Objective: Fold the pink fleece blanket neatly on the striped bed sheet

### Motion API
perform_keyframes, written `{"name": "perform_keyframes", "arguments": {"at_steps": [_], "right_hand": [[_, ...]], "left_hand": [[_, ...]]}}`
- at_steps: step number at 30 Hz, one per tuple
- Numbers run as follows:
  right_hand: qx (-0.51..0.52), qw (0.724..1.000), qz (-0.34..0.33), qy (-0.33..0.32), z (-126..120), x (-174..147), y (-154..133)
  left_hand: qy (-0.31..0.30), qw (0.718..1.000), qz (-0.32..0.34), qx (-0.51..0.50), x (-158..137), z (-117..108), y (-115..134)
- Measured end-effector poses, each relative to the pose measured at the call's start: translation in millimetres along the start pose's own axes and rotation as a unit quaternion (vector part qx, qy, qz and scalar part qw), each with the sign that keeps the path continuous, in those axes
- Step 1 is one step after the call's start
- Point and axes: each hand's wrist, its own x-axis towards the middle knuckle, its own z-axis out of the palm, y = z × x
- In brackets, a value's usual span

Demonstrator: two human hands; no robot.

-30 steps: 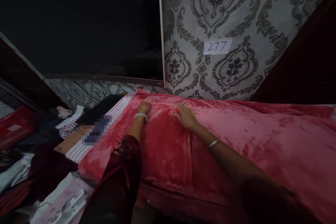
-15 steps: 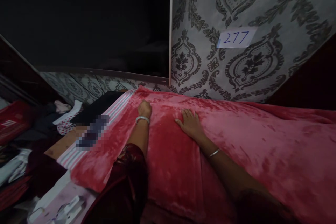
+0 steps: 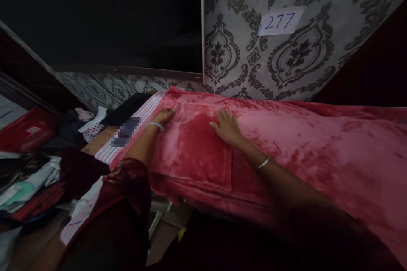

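A red plush blanket (image 3: 286,144) is spread over the surface in front of me, with a folded rectangular section (image 3: 203,148) of the same plush in the middle. My right hand (image 3: 228,127) lies flat on the right upper part of that section, fingers spread and thumb out to the left. Resting near its upper left edge is my left hand (image 3: 163,115), fingers reaching to the right over the plush; its fingers look stretched out with nothing in them. Each wrist wears a bracelet. A striped cloth edge (image 3: 149,110) shows left of my left hand.
A blurred-out dark object (image 3: 125,131) lies on the striped edge. Behind are a large dark screen (image 3: 101,17) and a patterned wall (image 3: 254,55) with a paper marked 277 (image 3: 281,21). Clothes and a red bag (image 3: 27,131) are heaped at left.
My left hand has gone from a closed fist to lying flatter, shifting left on the plush. My right hand stays flat on it. The view has tilted downward, showing the floor below the front edge.
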Motion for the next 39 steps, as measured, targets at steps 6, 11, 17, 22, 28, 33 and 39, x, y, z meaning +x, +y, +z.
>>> {"name": "perform_keyframes", "arguments": {"at_steps": [6,11,17,22,28,33,39], "right_hand": [[-0.019,0.998,-0.023,-0.050,19.9,-72.9,-21.6],[-0.054,0.998,-0.002,-0.031,32.6,-83.5,-18.2],[-0.066,0.997,-0.005,-0.028,34.0,-83.9,-18.0],[-0.044,0.998,-0.004,-0.052,22.3,-88.2,-14.5],[-0.010,0.995,-0.095,-0.042,16.6,-125.4,-19.3],[-0.035,0.987,-0.149,-0.047,32.7,-153.8,-28.3],[-0.031,0.987,-0.159,-0.021,42.6,-157.6,-24.7]], "left_hand": [[-0.015,0.999,0.039,0.020,-77.3,0.5,-40.6],[0.065,0.995,0.042,0.062,-106.8,25.0,-49.8],[0.090,0.994,0.057,0.035,-108.0,31.0,-49.8],[0.064,0.996,0.056,-0.026,-111.1,15.9,-54.5],[0.018,1.000,0.014,0.015,-148.3,-0.8,-76.3],[0.043,0.994,0.023,0.101,-171.6,8.6,-83.6],[0.091,0.990,0.023,0.106,-177.8,16.9,-85.1]]}}
